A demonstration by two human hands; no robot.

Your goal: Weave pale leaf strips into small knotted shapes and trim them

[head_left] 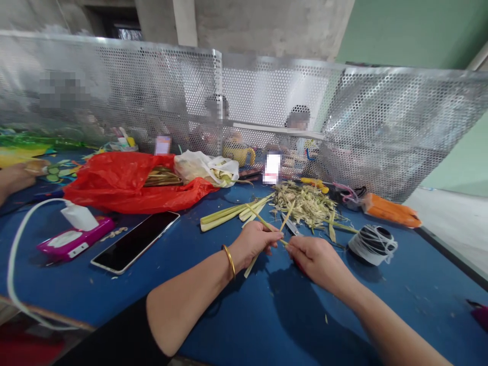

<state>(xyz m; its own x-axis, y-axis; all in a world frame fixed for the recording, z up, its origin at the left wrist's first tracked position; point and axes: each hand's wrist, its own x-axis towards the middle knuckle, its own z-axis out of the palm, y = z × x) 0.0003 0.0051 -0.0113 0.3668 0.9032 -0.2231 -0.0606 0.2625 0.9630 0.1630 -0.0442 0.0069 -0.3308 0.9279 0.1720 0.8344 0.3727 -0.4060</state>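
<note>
My left hand (259,241), with a gold bangle at its wrist, pinches thin yellow-green plant strips (260,217) that cross each other. One pale end sticks out below the palm. My right hand (314,256) is closed at the right end of one strip, close to the left fingertips. A scissor blade (292,227) shows just beyond the right fingers, and a bit of red is visible under that hand. Whether the right hand also grips the scissors cannot be made out. Wider cut stalks (221,216) lie beyond the left hand, beside a heap of dry shreds (307,203).
On the blue table (236,320) lie a phone (135,241), a magenta power strip (76,238) with a white cable, a red plastic bag (110,183), a thread spool (372,245) and an orange packet (391,210). A perforated metal screen (267,86) stands behind. Another person's hand (23,175) is at left.
</note>
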